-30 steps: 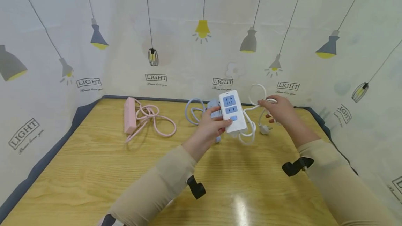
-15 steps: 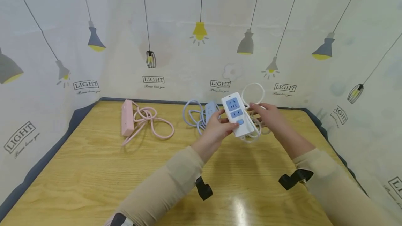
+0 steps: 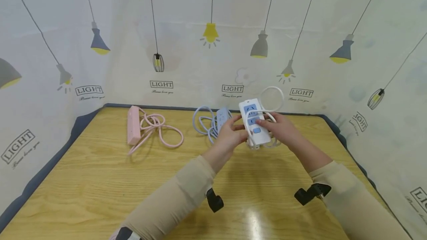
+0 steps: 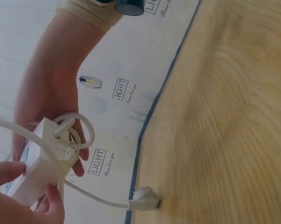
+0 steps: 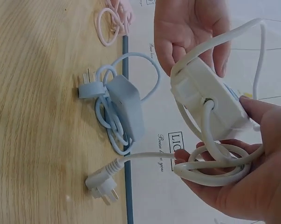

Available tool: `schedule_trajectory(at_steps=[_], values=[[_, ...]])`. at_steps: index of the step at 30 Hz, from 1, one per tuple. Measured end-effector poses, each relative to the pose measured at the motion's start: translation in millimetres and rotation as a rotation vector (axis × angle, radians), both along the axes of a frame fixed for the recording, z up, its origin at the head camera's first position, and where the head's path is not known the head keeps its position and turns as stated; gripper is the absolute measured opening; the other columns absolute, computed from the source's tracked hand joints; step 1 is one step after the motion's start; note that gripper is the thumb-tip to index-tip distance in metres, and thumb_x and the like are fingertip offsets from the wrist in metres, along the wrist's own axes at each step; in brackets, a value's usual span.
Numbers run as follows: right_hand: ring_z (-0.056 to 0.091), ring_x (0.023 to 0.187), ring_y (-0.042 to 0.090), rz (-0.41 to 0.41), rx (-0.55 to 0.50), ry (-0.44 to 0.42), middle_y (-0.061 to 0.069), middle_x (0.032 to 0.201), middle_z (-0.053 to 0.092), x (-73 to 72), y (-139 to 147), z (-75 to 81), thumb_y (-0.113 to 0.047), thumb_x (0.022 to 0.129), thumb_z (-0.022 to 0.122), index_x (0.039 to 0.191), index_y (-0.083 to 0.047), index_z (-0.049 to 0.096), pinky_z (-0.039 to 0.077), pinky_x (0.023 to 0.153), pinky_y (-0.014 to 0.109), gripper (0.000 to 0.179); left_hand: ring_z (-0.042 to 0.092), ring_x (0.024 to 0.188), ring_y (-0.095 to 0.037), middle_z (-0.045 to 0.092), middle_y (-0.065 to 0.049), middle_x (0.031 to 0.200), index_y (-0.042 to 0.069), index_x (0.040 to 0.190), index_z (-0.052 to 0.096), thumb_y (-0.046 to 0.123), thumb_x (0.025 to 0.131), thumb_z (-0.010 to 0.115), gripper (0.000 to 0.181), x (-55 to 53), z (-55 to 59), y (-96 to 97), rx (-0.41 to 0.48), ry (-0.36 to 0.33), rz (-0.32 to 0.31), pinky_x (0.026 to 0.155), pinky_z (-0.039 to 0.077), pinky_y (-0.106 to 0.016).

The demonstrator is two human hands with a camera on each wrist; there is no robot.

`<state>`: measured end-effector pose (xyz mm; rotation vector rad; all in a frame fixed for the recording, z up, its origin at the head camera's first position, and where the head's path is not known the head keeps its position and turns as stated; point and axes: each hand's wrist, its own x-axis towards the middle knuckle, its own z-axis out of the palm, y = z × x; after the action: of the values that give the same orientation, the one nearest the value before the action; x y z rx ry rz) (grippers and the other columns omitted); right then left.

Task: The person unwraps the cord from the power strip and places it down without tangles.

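A white power strip (image 3: pixel 264 137) with blue socket panels is held up over the back of the table, its face tilted toward me. My left hand (image 3: pixel 229 135) grips its left edge. My right hand (image 3: pixel 282 130) is at the right edge, thumb on the face; its fingers hold coils of the white cord (image 5: pixel 212 177) behind the strip, as the right wrist view shows. One loop of cord crosses the sockets, and another stands up above the right hand. The cord's white plug (image 4: pixel 146 199) dangles below, close over the wood in the left wrist view.
On the wooden table (image 3: pixel 140 192), a pink power strip (image 3: pixel 133 125) with its tangled cord lies at the back left. Behind my left hand is a blue power strip (image 3: pixel 222 117), its cord looped beside it. A lamp-printed cloth (image 3: pixel 186 62) rises behind the table's edge.
My right hand has come left to the white power strip, bringing the cord with it. A cord loop now lies across the sockets. My left hand has shifted slightly right with the strip.
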<state>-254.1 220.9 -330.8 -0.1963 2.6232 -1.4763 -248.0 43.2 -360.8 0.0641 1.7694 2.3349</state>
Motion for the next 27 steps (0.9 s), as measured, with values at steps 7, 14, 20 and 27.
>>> schedule_trajectory(at_steps=[7, 14, 20, 27], values=[[0.064, 0.088, 0.020, -0.087, 0.030, 0.032, 0.023, 0.117, 0.061, -5.4, 17, -0.6, -0.033, 0.097, 0.060, 0.135, 0.005, 0.048, 0.054, 0.071, 0.033, 0.055, 0.065, 0.102, -0.033, 0.064, -0.020, 0.116, 0.000, 0.130, 0.056, 0.001, 0.093, 0.055, 0.037, -2.8, 2.4, -3.4, -0.015, -0.012, 0.020, 0.085, 0.053, -0.035], [0.057, 0.095, 0.026, -0.203, 0.078, 0.075, 0.024, 0.122, 0.057, -16.7, 36, -7.3, -0.035, 0.098, 0.059, 0.127, 0.005, 0.051, 0.050, 0.075, 0.034, 0.051, 0.067, 0.081, -0.019, 0.064, -0.017, 0.116, 0.002, 0.127, 0.058, 0.005, 0.094, 0.055, 0.033, 0.6, 5.3, -23.8, -0.053, -0.029, 0.030, 0.076, 0.054, -0.031], [0.055, 0.094, 0.025, -0.276, 0.043, 0.089, 0.025, 0.124, 0.054, -25.4, 52, -16.9, -0.039, 0.098, 0.056, 0.132, 0.006, 0.046, 0.050, 0.078, 0.035, 0.057, 0.065, 0.076, -0.015, 0.064, -0.013, 0.108, 0.000, 0.124, 0.058, 0.006, 0.095, 0.051, 0.030, 6.0, 13.3, -43.4, -0.048, -0.019, 0.022, 0.071, 0.052, -0.028], [0.049, 0.117, 0.039, -0.335, 0.091, 0.080, 0.028, 0.135, 0.048, -36.9, 71, -33.1, -0.042, 0.099, 0.051, 0.139, 0.008, 0.040, 0.043, 0.095, 0.050, 0.065, 0.064, 0.075, -0.015, 0.063, -0.015, 0.109, 0.000, 0.124, 0.057, 0.007, 0.097, 0.046, 0.030, 19.1, 21.5, -73.7, -0.105, 0.018, 0.036, 0.070, 0.051, -0.027]])
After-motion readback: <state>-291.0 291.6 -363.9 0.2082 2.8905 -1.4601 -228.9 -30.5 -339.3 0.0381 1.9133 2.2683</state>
